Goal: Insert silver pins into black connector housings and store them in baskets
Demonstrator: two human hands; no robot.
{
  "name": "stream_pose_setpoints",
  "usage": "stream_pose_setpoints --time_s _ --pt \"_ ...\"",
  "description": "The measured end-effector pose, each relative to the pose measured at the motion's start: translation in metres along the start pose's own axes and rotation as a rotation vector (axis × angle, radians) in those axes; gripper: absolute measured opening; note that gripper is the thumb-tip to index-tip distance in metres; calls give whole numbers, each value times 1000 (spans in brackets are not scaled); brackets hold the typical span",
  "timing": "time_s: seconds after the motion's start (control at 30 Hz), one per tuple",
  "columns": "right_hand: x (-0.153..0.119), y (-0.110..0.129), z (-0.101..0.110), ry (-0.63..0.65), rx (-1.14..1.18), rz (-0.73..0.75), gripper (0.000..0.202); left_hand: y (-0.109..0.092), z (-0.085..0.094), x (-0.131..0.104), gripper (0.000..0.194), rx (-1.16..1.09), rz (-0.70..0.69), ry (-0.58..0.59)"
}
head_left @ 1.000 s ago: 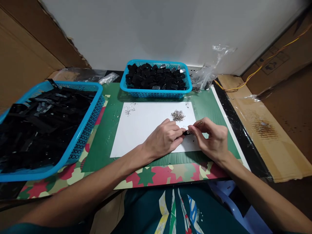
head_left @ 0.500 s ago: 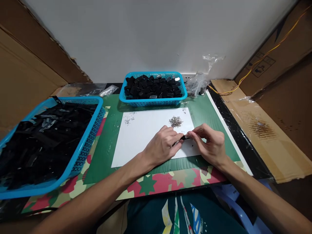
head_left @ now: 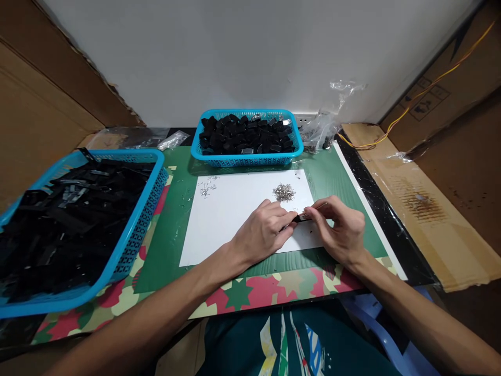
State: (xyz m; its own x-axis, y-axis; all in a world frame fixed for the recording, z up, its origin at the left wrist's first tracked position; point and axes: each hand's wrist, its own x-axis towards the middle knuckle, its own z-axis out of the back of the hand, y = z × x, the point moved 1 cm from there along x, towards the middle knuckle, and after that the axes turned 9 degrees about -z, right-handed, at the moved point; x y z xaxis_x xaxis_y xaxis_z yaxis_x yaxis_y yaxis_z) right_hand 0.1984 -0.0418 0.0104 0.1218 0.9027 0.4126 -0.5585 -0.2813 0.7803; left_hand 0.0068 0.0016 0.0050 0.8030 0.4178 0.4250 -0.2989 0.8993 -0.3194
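Both hands are working over the right half of the white sheet [head_left: 223,224], so I'm using that sheet as the landmark for everything. The left hand [head_left: 264,230] is coming across from the sheet's near edge, thumb and index finger narrowed on a small black piece [head_left: 299,218], which is sitting over the sheet's right half. The right hand [head_left: 340,225] is meeting it from the sheet's right side, thumb and fingertip nearly together at the piece's other end; honestly can't tell whether they're pinching the piece or something slim, too tiny to make out. The pile of tiny metal bits [head_left: 284,192] is lying on the sheet's upper right, with a looser scatter [head_left: 207,186] at its upper left. A blue basket [head_left: 247,156] full of black parts is standing just beyond the sheet's far edge, and a bigger one [head_left: 159,162] is sitting off its left. My two cents: for work this fiddly, the left grip should be staying firm and still while the right fingertips are doing the fine moving, low over the sheet, so any dropped bit is landing on white.
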Motion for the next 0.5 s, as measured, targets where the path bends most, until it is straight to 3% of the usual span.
stream_pose_setpoints --time_s 0.13,0.2,0.37,0.5 --pt "15 -6 7 -143 259 -158 18 1 1 0 15 -57 79 -152" --pt "25 -9 11 -139 330 -186 21 1 4 -1 17 -109 153 -242" --pt "44 -14 21 2 255 -151 25 2 11 -5 18 -208 268 -405" --pt "65 -9 27 196 142 -98 25 0 18 -5 17 -164 256 -433"
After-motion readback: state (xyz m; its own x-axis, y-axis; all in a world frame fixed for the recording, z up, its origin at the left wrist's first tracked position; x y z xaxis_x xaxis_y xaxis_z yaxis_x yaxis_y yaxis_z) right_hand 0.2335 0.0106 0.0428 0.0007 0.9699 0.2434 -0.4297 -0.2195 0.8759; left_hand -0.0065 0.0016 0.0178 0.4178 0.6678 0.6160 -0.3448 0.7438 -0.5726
